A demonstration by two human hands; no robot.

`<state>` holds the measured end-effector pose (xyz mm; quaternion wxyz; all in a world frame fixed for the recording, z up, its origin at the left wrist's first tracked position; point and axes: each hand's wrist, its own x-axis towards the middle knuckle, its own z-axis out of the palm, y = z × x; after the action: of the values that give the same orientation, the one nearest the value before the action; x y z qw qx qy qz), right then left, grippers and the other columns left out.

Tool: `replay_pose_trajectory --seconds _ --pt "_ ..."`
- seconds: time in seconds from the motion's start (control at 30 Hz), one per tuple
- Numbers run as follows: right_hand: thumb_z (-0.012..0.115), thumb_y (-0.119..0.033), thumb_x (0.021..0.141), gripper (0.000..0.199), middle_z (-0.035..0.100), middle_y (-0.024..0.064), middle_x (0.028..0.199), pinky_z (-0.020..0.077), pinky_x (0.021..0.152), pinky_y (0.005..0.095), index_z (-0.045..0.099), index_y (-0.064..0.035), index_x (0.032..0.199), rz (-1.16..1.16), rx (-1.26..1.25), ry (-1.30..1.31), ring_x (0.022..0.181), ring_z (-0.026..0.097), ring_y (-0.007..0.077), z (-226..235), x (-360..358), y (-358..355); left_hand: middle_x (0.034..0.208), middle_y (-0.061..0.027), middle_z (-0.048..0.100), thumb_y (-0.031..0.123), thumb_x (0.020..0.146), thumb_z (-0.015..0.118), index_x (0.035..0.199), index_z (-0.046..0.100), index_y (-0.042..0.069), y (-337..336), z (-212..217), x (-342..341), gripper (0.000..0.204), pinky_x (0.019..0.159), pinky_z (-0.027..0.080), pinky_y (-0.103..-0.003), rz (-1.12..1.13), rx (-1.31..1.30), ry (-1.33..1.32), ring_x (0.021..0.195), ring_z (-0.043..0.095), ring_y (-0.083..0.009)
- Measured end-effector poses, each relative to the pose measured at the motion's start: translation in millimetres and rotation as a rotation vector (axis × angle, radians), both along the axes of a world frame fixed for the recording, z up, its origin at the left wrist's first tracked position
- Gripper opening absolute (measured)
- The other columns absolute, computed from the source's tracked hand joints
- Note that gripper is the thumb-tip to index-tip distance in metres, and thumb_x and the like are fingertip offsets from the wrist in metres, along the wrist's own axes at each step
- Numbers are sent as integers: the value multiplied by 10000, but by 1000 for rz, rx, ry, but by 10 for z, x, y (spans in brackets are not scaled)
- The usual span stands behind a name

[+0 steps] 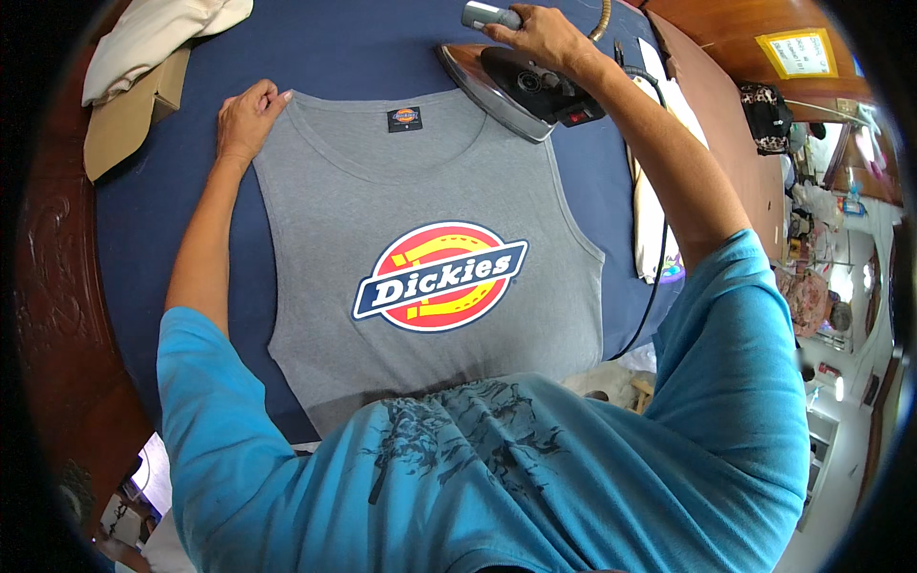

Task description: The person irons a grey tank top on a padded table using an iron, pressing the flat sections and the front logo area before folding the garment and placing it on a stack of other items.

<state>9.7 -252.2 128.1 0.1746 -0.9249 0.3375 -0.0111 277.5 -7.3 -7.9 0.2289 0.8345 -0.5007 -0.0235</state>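
A grey sleeveless top [315,224] lies spread out with its neckline at the far end, a colourful printed emblem on its chest and a dark label inside the neck. At its far left shoulder my left hand [246,122] is closed, thumb and fingers pinching the strap's corner. My right hand [546,38] grips the grey handle of a steam iron [495,95]. The iron's metal soleplate rests on or just over the far right shoulder strap; exact contact is hard to tell. The top's near hem is hidden by my blue shirt.
The top lies on a dark blue padded surface [181,248]. A cardboard piece [129,124] and cream cloth [158,38] sit at far left. The iron's black cord [661,248] runs down the right side, beside a pale folded cloth [650,220]. Carved dark wood [57,258] borders the left.
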Motion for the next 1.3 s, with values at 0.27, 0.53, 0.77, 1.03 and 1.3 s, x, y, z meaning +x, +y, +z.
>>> replay_pose_trajectory --seconds 0.27,0.53,0.77,1.03,1.3 --pt "553 -430 768 458 597 276 780 486 665 430 606 -8 938 77 -53 -40 777 607 394 -162 -11 -81 569 -29 469 391 816 573 716 502 84 18 1 18 331 736 387 -323 20 -4 3 580 492 -199" --pt "611 -496 742 616 605 255 975 461 817 398 566 11 1089 -78 -245 -112 930 595 358 -193 -113 -901 564 -29 448 404 797 583 682 487 92 -34 12 -5 346 718 384 -329 -1 -30 19 570 484 -207" --pt "659 -441 709 632 585 225 1072 414 887 382 504 -57 1187 -233 -172 -55 1026 556 334 254 -1177 -986 804 -30 566 428 835 520 973 557 136 168 215 -1 325 861 351 -362 97 61 275 824 547 -206" --pt "694 -227 670 570 594 104 866 469 676 312 498 -18 1164 -382 56 -177 738 577 190 -213 -3139 -1769 1038 -52 585 254 847 521 1164 531 103 2140 295 -1260 351 879 332 -399 407 -143 85 984 536 -213" --pt "548 -422 823 556 450 164 1252 417 865 438 403 -155 1289 -241 -893 294 1142 443 318 -251 -2720 -827 837 -37 610 234 760 599 858 643 120 2991 324 -2884 156 789 367 -402 907 -17 110 829 567 -241"
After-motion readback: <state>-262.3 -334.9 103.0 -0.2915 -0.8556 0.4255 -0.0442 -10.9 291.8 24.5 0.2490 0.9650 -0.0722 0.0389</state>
